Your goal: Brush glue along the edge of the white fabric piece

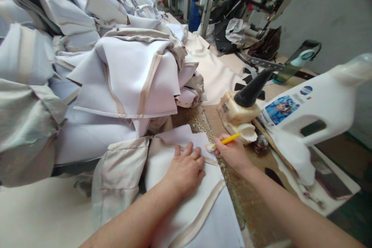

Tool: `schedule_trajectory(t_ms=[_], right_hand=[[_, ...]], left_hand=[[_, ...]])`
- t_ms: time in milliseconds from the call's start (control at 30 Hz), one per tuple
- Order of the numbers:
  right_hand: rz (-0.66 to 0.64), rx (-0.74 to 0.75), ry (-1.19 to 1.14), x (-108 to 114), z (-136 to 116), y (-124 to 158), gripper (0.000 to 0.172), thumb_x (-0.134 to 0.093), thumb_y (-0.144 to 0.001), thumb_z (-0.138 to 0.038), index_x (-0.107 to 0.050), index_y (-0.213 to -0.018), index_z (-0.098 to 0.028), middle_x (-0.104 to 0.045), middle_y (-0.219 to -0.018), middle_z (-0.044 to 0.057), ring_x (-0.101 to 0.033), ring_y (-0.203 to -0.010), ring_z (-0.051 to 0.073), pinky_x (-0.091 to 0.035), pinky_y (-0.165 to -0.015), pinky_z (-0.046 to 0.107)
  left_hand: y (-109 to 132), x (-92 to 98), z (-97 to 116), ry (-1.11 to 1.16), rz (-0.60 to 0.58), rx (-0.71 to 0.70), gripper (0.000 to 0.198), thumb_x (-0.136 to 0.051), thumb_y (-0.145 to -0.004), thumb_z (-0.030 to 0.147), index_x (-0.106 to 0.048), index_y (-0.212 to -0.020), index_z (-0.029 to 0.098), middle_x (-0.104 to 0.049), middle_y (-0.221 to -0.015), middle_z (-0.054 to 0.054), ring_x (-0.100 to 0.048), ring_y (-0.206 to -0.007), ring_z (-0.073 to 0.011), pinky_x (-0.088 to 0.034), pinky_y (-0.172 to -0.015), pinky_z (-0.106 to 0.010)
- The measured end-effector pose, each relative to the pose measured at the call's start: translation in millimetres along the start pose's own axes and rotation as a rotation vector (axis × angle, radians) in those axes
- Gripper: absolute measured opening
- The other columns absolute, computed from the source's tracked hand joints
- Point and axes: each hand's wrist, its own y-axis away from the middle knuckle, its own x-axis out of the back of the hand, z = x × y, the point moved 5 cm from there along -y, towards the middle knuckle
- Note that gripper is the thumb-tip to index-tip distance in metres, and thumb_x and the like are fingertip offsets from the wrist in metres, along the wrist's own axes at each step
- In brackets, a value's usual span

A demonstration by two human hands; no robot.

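I'm pressing my left hand [186, 168] flat, fingers spread, pinning the white panel [186, 197] at lower centre, while my right hand [232, 152] is pinching a yellow brush [228, 140] against its edge.

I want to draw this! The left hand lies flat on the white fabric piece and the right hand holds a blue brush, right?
Not quite: the head view shows the right hand holding a yellow-handled brush, not blue. The left hand does lie flat on the white fabric piece with beige trim.
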Motion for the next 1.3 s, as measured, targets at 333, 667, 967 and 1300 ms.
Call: schedule_trajectory(t_ms=[333, 667, 967, 1300], right_hand=[[0.092, 0.021, -0.071, -19, -5, -62, 0.03, -0.051, -0.074, -0.047, -0.048, -0.061, -0.019, -0.056, -0.053, 0.0, -0.058, -0.051, 0.014, -0.044, -0.05, 0.023], [-0.006, -0.012, 0.007, -3, -5, -21, 0.029, -0.055, -0.072, -0.042, -0.049, -0.054, -0.02, -0.052, -0.044, -0.001, -0.052, -0.041, 0.014, -0.041, -0.043, 0.023], [-0.049, -0.029, 0.018, 2, 0, 4, 0.03, -0.054, -0.074, -0.042, -0.049, -0.055, -0.02, -0.053, -0.044, -0.001, -0.051, -0.043, 0.013, -0.041, -0.046, 0.024], [0.026, -0.024, 0.004, -6, -4, -23, 0.027, -0.053, -0.073, -0.04, -0.049, -0.057, -0.019, -0.055, -0.049, -0.001, -0.056, -0.047, 0.014, -0.042, -0.047, 0.023]], left_hand=[[-1, -1.8, 0, -0.001, 0.015, 0.003, 0.034, -0.051, -0.086, 0.037, -0.053, -0.117, 0.025, -0.044, -0.135, -0.006, -0.027, -0.128, -0.0344, -0.024, -0.097, -0.065], [-1, -2.4, -1, 0.006, -0.013, -0.003, 0.034, -0.05, -0.086, 0.037, -0.053, -0.117, 0.025, -0.042, -0.136, -0.007, -0.025, -0.129, -0.0338, -0.024, -0.098, -0.064], [-2, -3.1, -1, -0.015, 0.016, -0.005, 0.033, -0.05, -0.085, 0.038, -0.053, -0.116, 0.026, -0.043, -0.135, -0.005, -0.027, -0.128, -0.0336, -0.025, -0.097, -0.065], [-2, -3.7, 1, -0.049, 0.036, -0.002, 0.031, -0.049, -0.086, 0.037, -0.053, -0.115, 0.026, -0.044, -0.135, -0.005, -0.027, -0.128, -0.0334, -0.024, -0.096, -0.064]])
